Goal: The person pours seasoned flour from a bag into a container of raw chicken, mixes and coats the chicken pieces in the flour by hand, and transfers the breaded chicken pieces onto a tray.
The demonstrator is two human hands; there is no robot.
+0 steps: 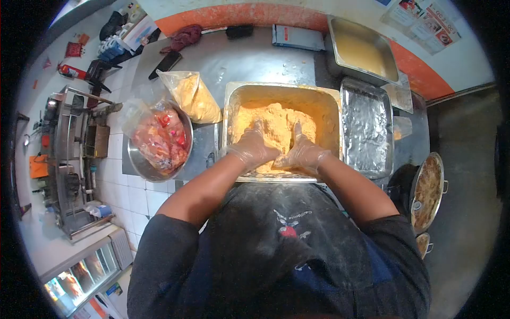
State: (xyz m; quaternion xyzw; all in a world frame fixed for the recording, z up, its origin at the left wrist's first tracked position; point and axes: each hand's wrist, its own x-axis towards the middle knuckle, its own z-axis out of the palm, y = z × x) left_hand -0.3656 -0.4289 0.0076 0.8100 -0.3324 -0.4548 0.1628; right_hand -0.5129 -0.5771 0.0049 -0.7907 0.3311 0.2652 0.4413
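A deep metal pan [230, 106] in front of me holds orange-yellow flour [276, 114], heaped in a lumpy mound. My left hand [253, 146], in a clear plastic glove, presses into the left side of the mound, its fingertips partly sunk. On the right side, my right hand [303, 149], gloved likewise, cups the flour with fingers pointing away from me. Both thumbs come close together at the near side. Whether anything lies inside the mound is hidden. Left of the pan leans a clear bag of similar flour [195, 98].
A steel bowl [188, 154] with bagged raw meat [162, 135] stands left. A shiny shallow tray [366, 127] adjoins the pan's right side; behind it stands a deep pan of yellowish liquid [366, 53]. A large round pan [429, 186] is at the lower right. A phone [169, 63] lies at the back left.
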